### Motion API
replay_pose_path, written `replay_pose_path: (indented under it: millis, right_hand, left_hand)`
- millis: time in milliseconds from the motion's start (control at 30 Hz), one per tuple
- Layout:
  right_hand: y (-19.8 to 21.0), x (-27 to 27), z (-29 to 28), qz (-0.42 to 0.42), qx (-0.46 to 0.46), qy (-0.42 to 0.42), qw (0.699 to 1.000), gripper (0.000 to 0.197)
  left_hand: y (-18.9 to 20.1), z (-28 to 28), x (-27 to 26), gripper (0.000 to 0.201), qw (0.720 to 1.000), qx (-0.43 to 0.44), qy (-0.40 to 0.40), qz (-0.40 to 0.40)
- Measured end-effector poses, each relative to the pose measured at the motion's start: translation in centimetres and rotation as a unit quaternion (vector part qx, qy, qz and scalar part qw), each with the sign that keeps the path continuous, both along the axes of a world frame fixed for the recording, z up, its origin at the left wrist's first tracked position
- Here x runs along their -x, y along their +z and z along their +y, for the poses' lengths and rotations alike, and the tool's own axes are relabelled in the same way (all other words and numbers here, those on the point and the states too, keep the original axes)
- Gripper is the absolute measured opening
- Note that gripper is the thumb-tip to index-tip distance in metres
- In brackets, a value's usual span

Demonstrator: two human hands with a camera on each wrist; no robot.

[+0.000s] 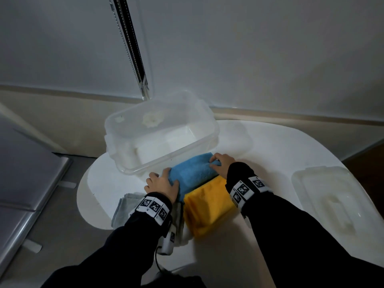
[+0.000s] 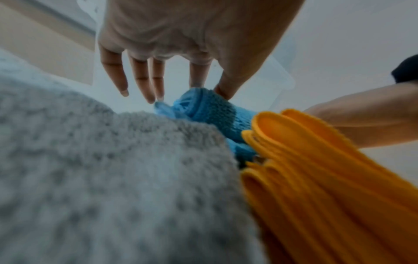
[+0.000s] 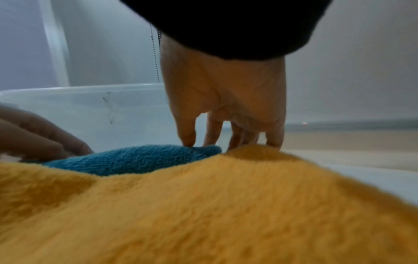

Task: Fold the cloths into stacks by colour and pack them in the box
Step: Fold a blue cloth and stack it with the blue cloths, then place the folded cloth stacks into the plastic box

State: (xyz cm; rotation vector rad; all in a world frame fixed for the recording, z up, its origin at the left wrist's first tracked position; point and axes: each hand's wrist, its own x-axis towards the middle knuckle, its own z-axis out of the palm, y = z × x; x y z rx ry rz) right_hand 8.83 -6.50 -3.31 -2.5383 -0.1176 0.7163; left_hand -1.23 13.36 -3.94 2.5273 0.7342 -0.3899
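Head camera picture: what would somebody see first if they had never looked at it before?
Probably the bright blue cloth stack in the middle of the white table, with the left hand and right hand gripping its two ends. Right behind it stands the clear plastic box, open with no cloths inside. Nearer the person lie the yellow cloth stack and, partly under the left wrist, the grey cloth stack.

Your left hand (image 1: 161, 183) gripped the near-left end of the blue stack (image 1: 192, 173), thumb on top. Your right hand (image 1: 221, 163) pinched its far-right end, thumb above, fingers pointing down. Both black-sleeved forearms reached forward, wrists slightly raised.
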Motion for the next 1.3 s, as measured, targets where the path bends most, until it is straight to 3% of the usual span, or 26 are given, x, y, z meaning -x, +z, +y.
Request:
replay_pose_path:
  millis: [67, 167, 333, 367, 433, 467, 600, 667, 767, 800, 867, 900, 967, 1100, 1200, 1267, 1300]
  right_hand:
    - [-0.3, 0.3, -0.1, 0.016, -0.020, -0.043, 0.999, 0.028]
    - [-0.4, -0.2, 0.1, 0.030, -0.035, -0.102, 0.994, 0.040]
    - [-1.1, -2.7, 1.3, 0.158, -0.002, -0.044, 0.986, 0.064]
    - [-1.1, -3.1, 1.6, 0.184, 0.002, -0.048, 0.982, 0.067]
    - [-1.3, -3.6, 1.9, 0.212, -0.009, -0.077, 0.974, 0.069]
    - [-1.5, -3.9, 1.9, 0.221, -0.019, -0.089, 0.971, 0.070]
    - [-1.9, -4.2, 1.6, 0.274, -0.099, -0.137, 0.947, 0.081]
    - [-0.4, -4.4, 1.3, 0.281, -0.162, -0.168, 0.931, 0.053]
    - [2.0, -5.7, -0.2, 0.244, -0.248, -0.287, 0.893, 0.017]
    - [2.7, -6.3, -0.9, 0.216, -0.302, -0.337, 0.865, 0.019]
    - [4.1, -6.9, -1.2, 0.166, -0.391, -0.382, 0.821, 0.043]
    - [4.9, -7.0, -1.0, 0.154, -0.399, -0.364, 0.827, 0.055]
    - [6.0, -7.2, 0.2, 0.162, -0.363, -0.298, 0.868, 0.067]
    - [6.8, -7.2, 2.0, 0.124, -0.312, -0.274, 0.901, 0.047]
    - [7.0, -7.3, 0.9, 0.033, -0.180, -0.247, 0.951, 0.044]
    - [7.2, -7.1, -0.6, 0.035, -0.180, -0.281, 0.942, 0.042]
    - [7.3, -6.9, -1.4, 0.048, -0.209, -0.309, 0.927, 0.040]
  left_hand:
    - [0.1, 0.2, -0.4, 0.052, 0.995, 0.087, 0.048, 0.008]
    - [0.5, 0.4, -1.3, 0.071, 0.966, 0.190, 0.175, -0.005]
    - [0.6, 0.5, -2.4, 0.120, 0.918, 0.315, 0.232, 0.067]
    - [0.7, 0.7, -2.4, 0.117, 0.912, 0.330, 0.234, 0.070]
    - [1.3, 1.1, -2.5, 0.086, 0.912, 0.335, 0.225, 0.077]
    - [0.9, 1.5, -2.7, 0.080, 0.915, 0.327, 0.222, 0.084]
    - [0.8, 2.1, -3.0, 0.089, 0.922, 0.310, 0.208, 0.106]
    - [0.8, 2.4, -3.0, 0.094, 0.923, 0.303, 0.196, 0.135]
    - [1.3, 2.5, -2.8, 0.092, 0.925, 0.298, 0.181, 0.152]
    - [1.2, 2.6, -2.8, 0.092, 0.923, 0.299, 0.185, 0.153]
    - [1.4, 2.5, -3.0, 0.095, 0.919, 0.306, 0.198, 0.151]
    - [1.6, 2.3, -3.0, 0.097, 0.916, 0.313, 0.202, 0.150]
    - [1.3, 2.0, -3.1, 0.098, 0.901, 0.334, 0.228, 0.156]
    - [1.3, 1.5, -3.6, 0.069, 0.867, 0.393, 0.245, 0.185]
    - [-0.4, 1.6, -3.6, 0.098, 0.861, 0.404, 0.230, 0.206]
    - [-3.1, 2.2, -3.9, 0.109, 0.857, 0.410, 0.241, 0.199]
    - [-2.5, 2.0, -3.7, 0.106, 0.859, 0.409, 0.232, 0.201]
